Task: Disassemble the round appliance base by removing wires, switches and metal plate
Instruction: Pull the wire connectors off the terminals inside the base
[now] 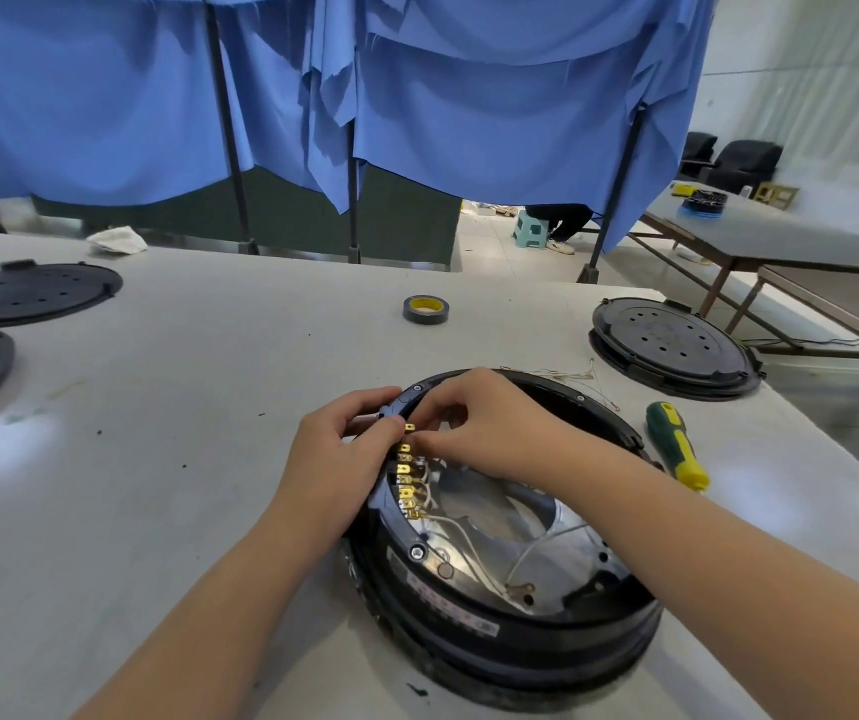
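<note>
Working at the left rim of the round black plastic appliance base, which is sitting open side up on the pale grey table right in front of the person, both hands are meeting over the row of brass spade terminals. Left hand is curling its fingers round the black switch block at the rim, bracing it; right hand is reaching across and pinching at the topmost terminal, though exactly what sits between its fingertips is hard to tell. Terminal row is running near-to-far along the rim, so any pull probably goes inward, toward the shiny metal plate and thin white wires in the base's middle. Green-and-yellow-handled screwdriver is lying just right of the base, nearer the right hand.
</note>
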Action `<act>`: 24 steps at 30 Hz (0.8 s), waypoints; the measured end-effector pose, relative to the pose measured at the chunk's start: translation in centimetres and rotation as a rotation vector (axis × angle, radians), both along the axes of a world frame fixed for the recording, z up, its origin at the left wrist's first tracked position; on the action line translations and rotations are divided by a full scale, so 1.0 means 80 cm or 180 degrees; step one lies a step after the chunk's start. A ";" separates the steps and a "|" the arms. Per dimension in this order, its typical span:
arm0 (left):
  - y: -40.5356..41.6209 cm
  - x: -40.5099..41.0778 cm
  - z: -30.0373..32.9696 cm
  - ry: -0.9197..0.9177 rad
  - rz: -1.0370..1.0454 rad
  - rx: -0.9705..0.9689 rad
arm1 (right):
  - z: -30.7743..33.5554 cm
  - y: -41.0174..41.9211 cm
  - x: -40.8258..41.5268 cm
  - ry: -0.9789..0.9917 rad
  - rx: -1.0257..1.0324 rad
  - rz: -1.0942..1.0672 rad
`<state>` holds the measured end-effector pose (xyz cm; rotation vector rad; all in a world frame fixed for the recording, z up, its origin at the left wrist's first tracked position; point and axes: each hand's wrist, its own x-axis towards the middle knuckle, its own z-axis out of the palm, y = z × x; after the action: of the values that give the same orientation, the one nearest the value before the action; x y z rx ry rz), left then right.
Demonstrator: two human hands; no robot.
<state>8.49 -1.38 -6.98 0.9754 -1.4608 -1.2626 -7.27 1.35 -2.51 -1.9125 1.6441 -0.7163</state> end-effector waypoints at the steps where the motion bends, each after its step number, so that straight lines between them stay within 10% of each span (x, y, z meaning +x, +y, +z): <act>1: 0.000 0.000 0.000 0.0011 0.0005 0.0005 | 0.000 0.000 -0.001 0.0006 0.0001 -0.0001; 24: 0.002 0.000 0.001 0.0138 -0.0051 0.0093 | 0.006 0.003 0.005 0.0297 -0.0145 -0.0014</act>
<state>8.51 -1.23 -6.94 0.9516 -1.4230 -1.3120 -6.87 1.59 -2.07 -2.0022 1.7021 -0.6811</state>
